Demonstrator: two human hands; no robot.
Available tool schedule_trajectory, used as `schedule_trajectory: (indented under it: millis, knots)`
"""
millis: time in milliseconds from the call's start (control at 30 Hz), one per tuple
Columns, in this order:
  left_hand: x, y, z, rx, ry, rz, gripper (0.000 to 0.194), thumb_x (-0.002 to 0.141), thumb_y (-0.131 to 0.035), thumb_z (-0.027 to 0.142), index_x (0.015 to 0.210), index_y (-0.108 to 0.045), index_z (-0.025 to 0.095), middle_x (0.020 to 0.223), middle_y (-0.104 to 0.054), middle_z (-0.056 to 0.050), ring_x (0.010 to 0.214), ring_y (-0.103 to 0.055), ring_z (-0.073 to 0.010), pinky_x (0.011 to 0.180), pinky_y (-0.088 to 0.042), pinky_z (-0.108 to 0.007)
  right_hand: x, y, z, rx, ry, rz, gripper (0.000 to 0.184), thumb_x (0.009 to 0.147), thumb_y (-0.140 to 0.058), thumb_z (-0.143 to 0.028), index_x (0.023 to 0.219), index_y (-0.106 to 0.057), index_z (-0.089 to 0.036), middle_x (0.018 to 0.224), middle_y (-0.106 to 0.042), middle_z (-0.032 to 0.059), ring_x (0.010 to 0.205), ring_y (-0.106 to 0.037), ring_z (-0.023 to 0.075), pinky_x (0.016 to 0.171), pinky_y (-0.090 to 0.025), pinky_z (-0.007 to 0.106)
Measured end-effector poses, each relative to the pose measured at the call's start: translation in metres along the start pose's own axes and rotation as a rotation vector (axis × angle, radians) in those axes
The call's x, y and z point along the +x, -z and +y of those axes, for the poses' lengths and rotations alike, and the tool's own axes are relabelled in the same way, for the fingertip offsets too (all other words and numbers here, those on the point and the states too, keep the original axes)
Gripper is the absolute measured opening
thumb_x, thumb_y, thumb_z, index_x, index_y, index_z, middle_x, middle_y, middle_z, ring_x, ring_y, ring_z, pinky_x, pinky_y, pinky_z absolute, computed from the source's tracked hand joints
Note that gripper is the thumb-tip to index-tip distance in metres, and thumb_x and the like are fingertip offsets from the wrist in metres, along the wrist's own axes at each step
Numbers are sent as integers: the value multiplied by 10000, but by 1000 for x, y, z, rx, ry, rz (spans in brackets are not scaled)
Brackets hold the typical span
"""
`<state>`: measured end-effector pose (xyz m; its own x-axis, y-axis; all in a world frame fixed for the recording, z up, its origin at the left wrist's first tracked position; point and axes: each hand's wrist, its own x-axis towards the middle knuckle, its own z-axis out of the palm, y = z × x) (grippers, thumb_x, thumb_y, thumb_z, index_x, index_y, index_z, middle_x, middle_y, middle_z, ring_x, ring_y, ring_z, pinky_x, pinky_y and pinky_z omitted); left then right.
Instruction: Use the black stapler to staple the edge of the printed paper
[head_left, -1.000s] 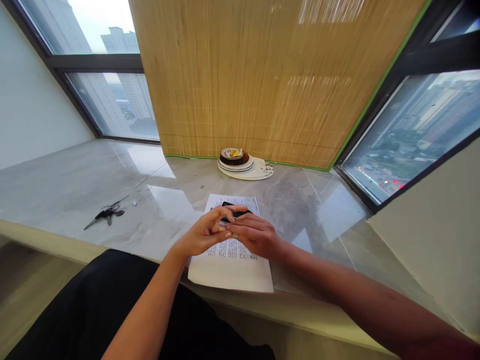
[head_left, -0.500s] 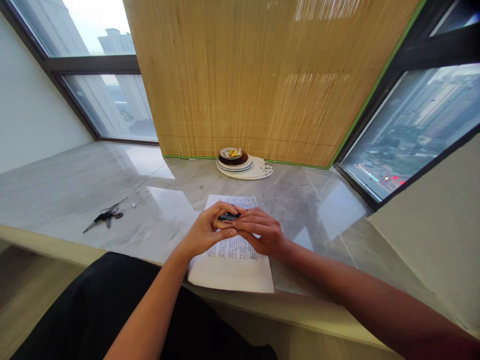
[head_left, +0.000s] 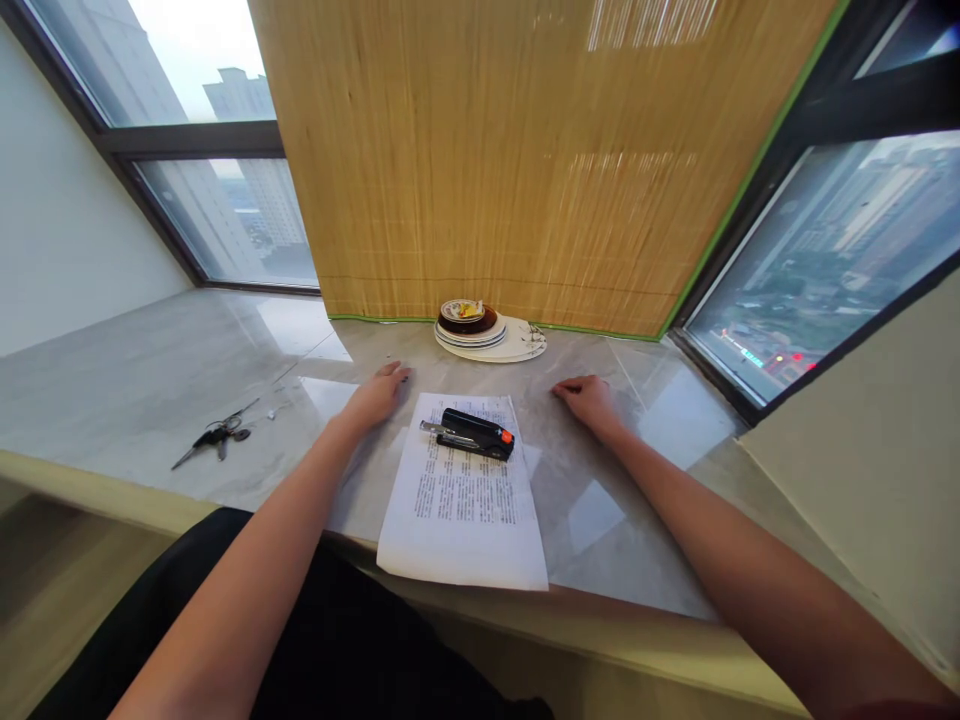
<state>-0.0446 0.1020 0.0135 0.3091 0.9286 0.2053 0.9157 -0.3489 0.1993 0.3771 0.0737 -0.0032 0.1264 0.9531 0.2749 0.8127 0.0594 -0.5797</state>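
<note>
A black stapler point(head_left: 476, 434) with an orange-red mark lies on a printed sheet of paper point(head_left: 461, 555). Its metal inner part sticks out at the left end. Just left of the paper's far corner, my left hand point(head_left: 377, 394) rests on the stone sill, fingers stretched forward; a small dark spot shows at the fingertips, too small to name. On the other side of the sheet, my right hand point(head_left: 590, 400) rests on the sill with its fingers curled in and nothing visible in them. Both hands are apart from the stapler and paper.
A stack of plates point(head_left: 480, 340) stands on the sill by the bamboo blind point(head_left: 487, 180). Keys point(head_left: 219, 434) lie to the left, with a small white bit point(head_left: 271, 414) nearby. The sill's front edge point(head_left: 630, 625) runs above my lap.
Both hands have let go of the stapler, which now lies on the paper. My left hand has moved left and my right hand right, down onto the sill.
</note>
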Motion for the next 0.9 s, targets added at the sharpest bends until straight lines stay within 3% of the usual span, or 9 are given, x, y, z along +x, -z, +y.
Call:
schedule_trajectory:
  millis: [133,267,400,467,533,633,733,900]
  knots:
    - [-2,-10,-3,33,20,18,430,963,-441,146,1276,-735,176,1360,-699,-127,1261,-651,-280,1118,-478,-393,2,-8,6,32,-21,-21,176,857,-680,-267,905,-839,-209,905,-819,87,815,-749,218,728,-525,281]
    - [-9,-6,0,-80,101,145,295,899,-553,177,1052,-804,176,1082,-787,-147,1054,-719,-296,981,-542,-397,4,-11,5,52,-14,1,196,865,-661,-280,891,-834,-193,903,-817,99,815,-740,230,739,-528,304]
    - [-22,2,4,-664,232,314,309,870,-646,348,1045,-784,133,858,-780,-109,759,-714,-220,739,-596,-347,2,-7,-5,64,16,105,247,898,-624,-296,926,-824,-154,917,-802,131,805,-705,242,780,-516,353]
    - [-33,7,11,-942,262,336,421,807,-739,456,1058,-782,121,852,-778,-98,717,-697,-190,699,-601,-329,-7,-6,-20,99,122,199,270,924,-603,-321,914,-813,-151,861,-780,113,746,-662,219,778,-503,353]
    - [-45,13,21,-1076,245,332,485,715,-837,501,1019,-796,126,886,-788,-100,748,-702,-189,741,-612,-343,-24,-8,-41,185,282,251,292,953,-591,-356,871,-796,-166,781,-737,74,682,-605,189,734,-488,335]
    - [-62,19,39,-1118,225,280,460,639,-912,467,938,-801,134,868,-794,-98,773,-724,-210,803,-620,-380,-56,-16,-77,364,478,151,282,995,-586,-371,909,-787,-191,795,-703,43,700,-587,169,703,-477,313]
    - [-71,21,53,-1100,171,195,382,649,-917,412,884,-776,146,921,-802,-100,855,-753,-229,890,-612,-401,-80,-25,-99,475,630,2,223,1007,-605,-342,1038,-785,-212,918,-710,54,839,-642,178,780,-502,321]
    - [-71,16,63,-1006,79,156,268,769,-822,350,938,-757,153,1004,-803,-112,933,-764,-231,918,-592,-399,-82,-32,-97,521,694,-93,222,1009,-616,-334,1121,-769,-220,979,-694,62,844,-652,169,740,-509,308]
